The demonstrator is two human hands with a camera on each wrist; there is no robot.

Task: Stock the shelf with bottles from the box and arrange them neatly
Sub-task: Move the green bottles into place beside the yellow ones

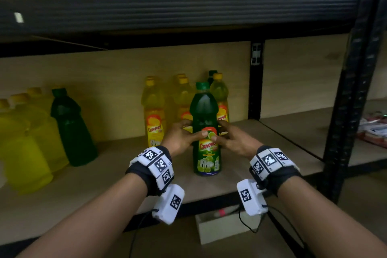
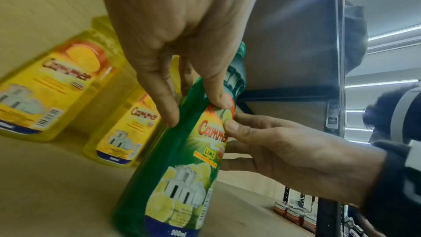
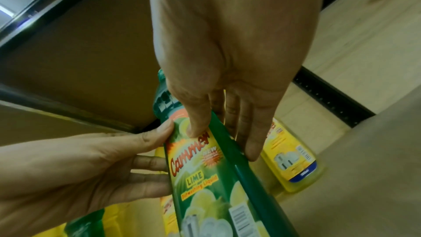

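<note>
A green lime dish-liquid bottle [image 1: 206,132] stands upright on the wooden shelf board [image 1: 104,184], near its front. My left hand [image 1: 188,132] holds its left side and my right hand [image 1: 227,136] holds its right side, both thumbs on the front label. In the left wrist view, my left hand [image 2: 182,60] pinches the green bottle [image 2: 177,168] at the label top, with the right hand [image 2: 273,141] opposite. The right wrist view shows the right hand [image 3: 227,60] with its thumb on the bottle's [image 3: 205,186] label and fingers behind it. Several yellow bottles [image 1: 154,111] stand behind.
Another green bottle [image 1: 71,128] and several yellow bottles [image 1: 27,142] stand at the left of the shelf. The upper shelf beam [image 1: 167,14] hangs low overhead. A black upright post [image 1: 351,111] bounds the right. A white box [image 1: 219,228] sits on the floor below.
</note>
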